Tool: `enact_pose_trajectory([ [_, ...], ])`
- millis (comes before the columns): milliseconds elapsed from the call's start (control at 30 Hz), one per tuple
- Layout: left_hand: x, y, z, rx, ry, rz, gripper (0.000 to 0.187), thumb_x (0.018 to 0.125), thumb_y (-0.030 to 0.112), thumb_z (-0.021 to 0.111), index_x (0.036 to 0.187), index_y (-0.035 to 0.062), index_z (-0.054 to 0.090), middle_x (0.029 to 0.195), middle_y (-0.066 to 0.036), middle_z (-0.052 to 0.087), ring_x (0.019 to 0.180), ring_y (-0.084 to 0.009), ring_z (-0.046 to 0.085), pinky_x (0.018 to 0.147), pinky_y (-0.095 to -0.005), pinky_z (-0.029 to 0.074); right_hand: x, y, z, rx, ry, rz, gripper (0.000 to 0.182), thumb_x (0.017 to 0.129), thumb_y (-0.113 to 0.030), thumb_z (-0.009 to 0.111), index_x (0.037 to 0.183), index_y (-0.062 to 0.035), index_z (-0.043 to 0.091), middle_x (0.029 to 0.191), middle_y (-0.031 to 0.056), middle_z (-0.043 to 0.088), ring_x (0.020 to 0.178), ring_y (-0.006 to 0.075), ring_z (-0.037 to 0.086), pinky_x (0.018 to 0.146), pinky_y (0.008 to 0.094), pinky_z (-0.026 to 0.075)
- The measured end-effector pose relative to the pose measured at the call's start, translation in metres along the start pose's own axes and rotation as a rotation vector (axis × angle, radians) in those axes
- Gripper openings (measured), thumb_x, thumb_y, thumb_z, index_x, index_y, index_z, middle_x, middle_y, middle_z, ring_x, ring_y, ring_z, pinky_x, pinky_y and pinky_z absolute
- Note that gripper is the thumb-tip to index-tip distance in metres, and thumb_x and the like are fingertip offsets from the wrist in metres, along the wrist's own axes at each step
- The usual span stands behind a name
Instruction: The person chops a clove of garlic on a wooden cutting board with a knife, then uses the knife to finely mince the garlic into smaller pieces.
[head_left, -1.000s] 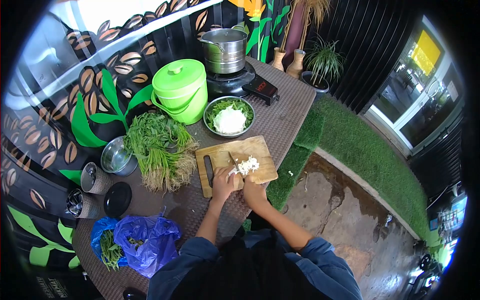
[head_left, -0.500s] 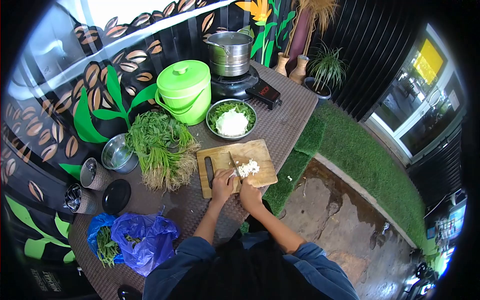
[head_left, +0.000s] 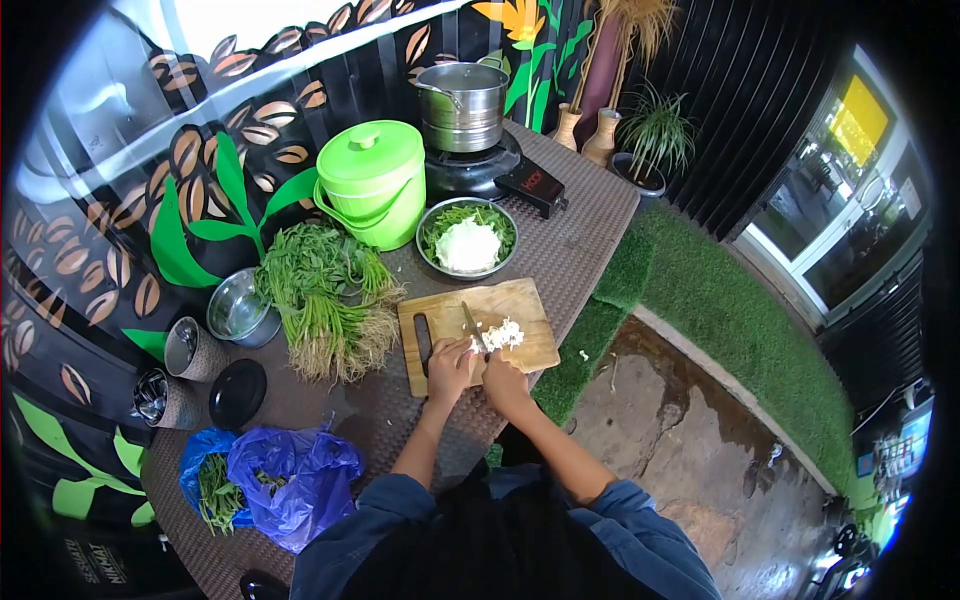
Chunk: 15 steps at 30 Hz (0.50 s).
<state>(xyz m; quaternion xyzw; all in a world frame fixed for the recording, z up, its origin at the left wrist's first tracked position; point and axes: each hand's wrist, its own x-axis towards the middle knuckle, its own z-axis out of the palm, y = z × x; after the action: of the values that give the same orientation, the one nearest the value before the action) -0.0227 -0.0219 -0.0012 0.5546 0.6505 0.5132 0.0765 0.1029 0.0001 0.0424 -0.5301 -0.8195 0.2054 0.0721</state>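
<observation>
My right hand is wrapped round the handle of a knife, whose blade points away from me over the wooden cutting board. Right of the blade lies a small heap of chopped white pieces. My left hand is closed on the board just left of the blade, fingertips pressed on a small white piece that they mostly hide; its kind I cannot make out. Behind the board stands a metal bowl with green leaves and a white chopped heap.
Left of the board lies a bunch of rooted greens. Behind are a green lidded bucket and a steel pot on a stove. Blue plastic bags lie front left. The table's right edge runs close beside the board.
The whole view has shifted very slightly. Both hands stay at the board, with the knife in nearly the same place by the chopped heap.
</observation>
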Motion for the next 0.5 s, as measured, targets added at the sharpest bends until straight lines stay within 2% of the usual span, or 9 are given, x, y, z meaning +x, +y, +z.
enact_pose_trajectory([
  [200,-0.001,-0.002,0.002,0.0,0.006,-0.011,0.02,0.076,0.001,0.067,0.096,0.0002,0.07,0.097,-0.013,0.069,0.094,-0.0285,0.061,0.083,-0.0356,0.049,-0.01,-0.003,0.016,-0.043,0.03,0.073,0.022,0.089,-0.013,0.044,0.105,0.0023,0.043,0.082,0.0256,0.065,0.076,0.0378,0.067,0.064,0.0446,0.055],
  [300,-0.001,-0.002,0.001,0.003,0.008,-0.01,0.02,0.076,0.001,0.066,0.095,0.0004,0.07,0.097,-0.013,0.069,0.095,-0.0284,0.061,0.083,-0.0355,0.049,0.0,-0.005,0.009,0.032,-0.007,0.074,0.026,0.086,-0.012,0.046,0.106,0.0058,0.043,0.082,0.0305,0.063,0.078,0.0415,0.066,0.069,0.0496,0.054],
  [500,-0.002,-0.004,0.0,0.001,0.008,-0.031,0.02,0.076,0.001,0.067,0.096,0.0003,0.07,0.098,-0.013,0.068,0.095,-0.0283,0.061,0.083,-0.0355,0.049,-0.012,-0.005,0.002,-0.044,-0.085,0.012,0.027,0.088,-0.014,0.043,0.108,0.0053,0.043,0.082,0.0268,0.065,0.078,0.0396,0.066,0.067,0.0482,0.054],
])
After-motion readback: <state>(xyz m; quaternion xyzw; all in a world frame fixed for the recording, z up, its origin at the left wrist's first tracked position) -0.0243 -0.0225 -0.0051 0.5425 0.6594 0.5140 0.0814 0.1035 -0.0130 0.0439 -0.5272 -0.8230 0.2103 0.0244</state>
